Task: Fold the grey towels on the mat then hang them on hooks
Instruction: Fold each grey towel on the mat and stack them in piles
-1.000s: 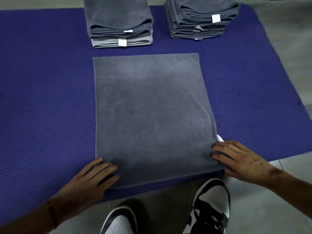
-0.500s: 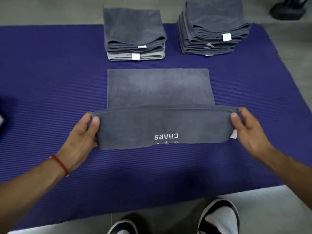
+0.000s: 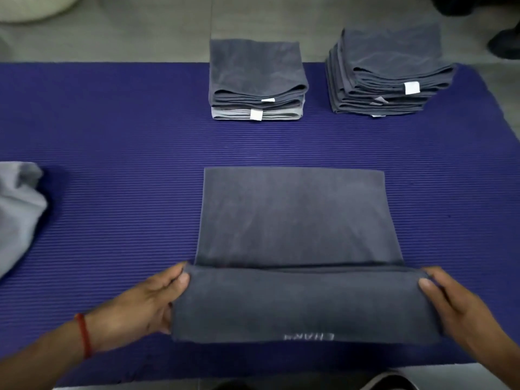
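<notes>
In the head view, the grey towel [image 3: 295, 220] lies in the middle of the purple mat [image 3: 112, 192], and its near edge is now lifted and turned over toward the far edge. A second ago the same towel lay flat, with both hands resting at its near corners; half a second ago the flap was already raised. The left hand [image 3: 143, 302] pinches the left end of the raised fold, thumb on top, and the right hand [image 3: 453, 302] pinches the right end the same way. The hands are well apart, one at each end of the flap. Pale lettering shows on the turned-over underside, too blurred to read.

This looks like a fold across the towel in progress, not yet laid down. Two stacks of folded towels [image 3: 257, 80] sit at the far side of the mat, and a crumpled light grey cloth [image 3: 17, 209] lies at the left. No hooks are visible, so hanging appears to come later.
</notes>
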A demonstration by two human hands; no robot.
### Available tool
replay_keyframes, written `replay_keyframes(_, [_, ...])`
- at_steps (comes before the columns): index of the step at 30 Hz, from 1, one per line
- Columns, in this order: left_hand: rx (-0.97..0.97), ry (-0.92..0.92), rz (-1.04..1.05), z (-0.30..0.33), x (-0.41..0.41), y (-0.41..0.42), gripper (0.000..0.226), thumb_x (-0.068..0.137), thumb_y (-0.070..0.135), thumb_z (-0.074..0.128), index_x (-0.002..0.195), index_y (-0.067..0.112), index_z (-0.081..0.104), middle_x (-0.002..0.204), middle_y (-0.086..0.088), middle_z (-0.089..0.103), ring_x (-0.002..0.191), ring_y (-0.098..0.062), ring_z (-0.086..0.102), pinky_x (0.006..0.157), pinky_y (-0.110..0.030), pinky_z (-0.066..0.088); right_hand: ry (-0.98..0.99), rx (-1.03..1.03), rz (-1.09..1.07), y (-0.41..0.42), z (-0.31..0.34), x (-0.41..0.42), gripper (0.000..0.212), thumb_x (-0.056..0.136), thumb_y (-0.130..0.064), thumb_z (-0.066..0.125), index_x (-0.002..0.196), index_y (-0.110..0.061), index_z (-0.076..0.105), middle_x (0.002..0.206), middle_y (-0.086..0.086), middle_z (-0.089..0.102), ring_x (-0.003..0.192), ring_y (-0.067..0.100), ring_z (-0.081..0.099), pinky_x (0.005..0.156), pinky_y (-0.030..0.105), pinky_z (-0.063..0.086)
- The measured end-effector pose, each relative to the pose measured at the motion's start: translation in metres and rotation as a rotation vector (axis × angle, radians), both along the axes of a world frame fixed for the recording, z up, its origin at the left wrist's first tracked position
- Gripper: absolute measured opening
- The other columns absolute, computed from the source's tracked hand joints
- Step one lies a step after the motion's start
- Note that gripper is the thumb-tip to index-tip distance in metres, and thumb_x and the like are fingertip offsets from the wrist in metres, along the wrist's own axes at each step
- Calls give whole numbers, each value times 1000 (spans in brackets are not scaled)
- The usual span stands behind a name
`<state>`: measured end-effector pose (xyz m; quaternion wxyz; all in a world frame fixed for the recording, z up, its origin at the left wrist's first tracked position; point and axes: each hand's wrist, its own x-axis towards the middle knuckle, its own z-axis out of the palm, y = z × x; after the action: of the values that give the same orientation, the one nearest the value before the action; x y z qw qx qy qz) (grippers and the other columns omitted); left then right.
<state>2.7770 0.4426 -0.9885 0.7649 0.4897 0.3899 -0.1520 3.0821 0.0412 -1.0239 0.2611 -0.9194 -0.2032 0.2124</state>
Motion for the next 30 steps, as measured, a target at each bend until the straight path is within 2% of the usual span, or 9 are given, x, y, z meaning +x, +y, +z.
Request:
replay_keyframes(4, [133, -39, 57, -3, 1, 2, 34, 98, 32, 46, 124, 16, 61, 120, -10, 72, 114, -31, 68, 93, -49, 57, 2, 96, -89, 8, 2, 2, 28, 96, -60, 51, 101, -35, 60, 91, -8, 71, 85, 7, 63, 77, 18, 44])
replay_keyframes(6, [266, -84, 107, -5, 22, 14, 33, 103, 31, 43, 124, 12, 60, 119, -15, 71, 114, -32, 67, 90, -44, 58, -21, 142, -115, 35, 14, 18, 24, 103, -46, 49, 99, -25, 60, 88, -11, 69, 82, 6, 63, 73, 20, 45])
replay_keyframes(8, [425, -134, 134, -5, 53, 30, 28, 105, 30, 45, 118, 11, 62, 114, -14, 73, 107, -28, 70, 87, -40, 60, -59, 180, -154, 65, 22, 44, 17, 105, -36, 49, 102, -25, 61, 87, -8, 70, 79, 8, 64, 74, 31, 49])
replay_keyframes(11, [675, -154, 43, -18, 100, 65, 21, 106, 33, 49, 110, 18, 63, 102, -5, 76, 94, -23, 74, 83, -43, 59, -94, 186, -206, 103, 11, 87, 17, 104, -41, 49, 107, -30, 62, 93, -4, 71, 87, 22, 68, 79, 46, 55])
replay_keyframes(14, [824, -2, -52, -42, 128, 92, 22, 101, 36, 56, 98, 15, 59, 79, -7, 73, 69, -22, 72, 73, -47, 61, -32, 112, -244, 125, -16, 111, 16, 101, -44, 54, 108, -32, 63, 99, -1, 71, 93, 29, 68, 84, 51, 56])
replay_keyframes(17, [882, 126, -100, -51, 134, 94, 32, 97, 40, 62, 88, 10, 61, 71, -6, 73, 59, -18, 71, 68, -34, 57, 1, 54, -275, 136, -29, 113, 28, 99, -40, 60, 116, -19, 65, 106, 0, 69, 101, 26, 65, 86, 40, 49])
replay_keyframes(20, [953, 112, -71, -59, 132, 95, 28, 97, 34, 63, 81, 12, 56, 69, -6, 70, 53, -12, 66, 61, -28, 51, -76, 69, -268, 131, -29, 108, 24, 99, -36, 62, 110, -15, 64, 97, 3, 69, 93, 27, 65, 80, 36, 45])
replay_keyframes(25, [959, 103, 43, -69, 130, 100, 24, 99, 29, 60, 83, 12, 55, 71, -10, 67, 60, -23, 65, 55, -27, 50, -200, 108, -248, 141, -18, 118, 23, 101, -34, 59, 110, -13, 60, 93, 3, 64, 86, 26, 59, 80, 34, 42])
replay_keyframes(30, [915, 124, 102, -68, 138, 103, 24, 94, 33, 69, 88, 10, 62, 73, -10, 69, 55, -21, 67, 52, -29, 58, -128, 16, -305, 150, -26, 120, 33, 102, -33, 57, 123, -7, 55, 108, 13, 69, 107, 37, 63, 88, 38, 46])
